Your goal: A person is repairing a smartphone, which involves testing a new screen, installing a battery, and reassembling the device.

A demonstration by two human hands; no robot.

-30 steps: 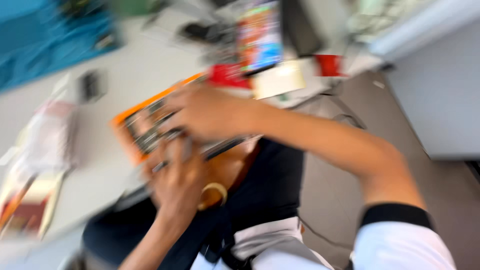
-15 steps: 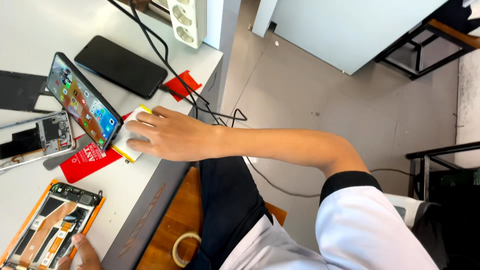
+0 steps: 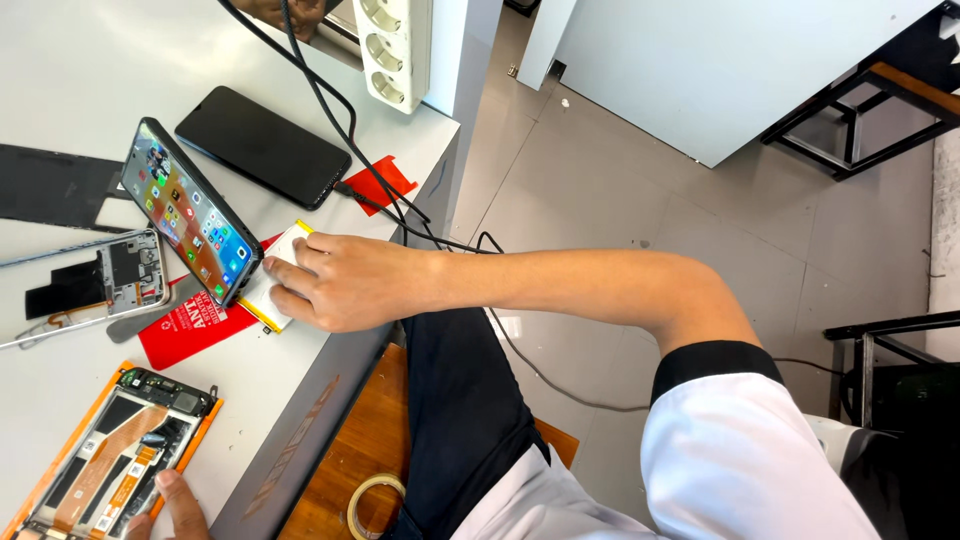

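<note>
White phone battery (image 3: 272,282) lies flat near the table (image 3: 60,60) edge, under our right hand (image 3: 345,282), fingers curled over it, pressing, not clamping. Lit phone (image 3: 190,215) leans on it; shifting the battery could topple it. Left hand (image 3: 175,505), thumb only showing, touches the opened phone (image 3: 115,455); grip unclear. Versus half a second back: barely changed.

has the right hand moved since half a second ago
No. The right hand stays on the white battery, beside the lit phone, as before.
</note>
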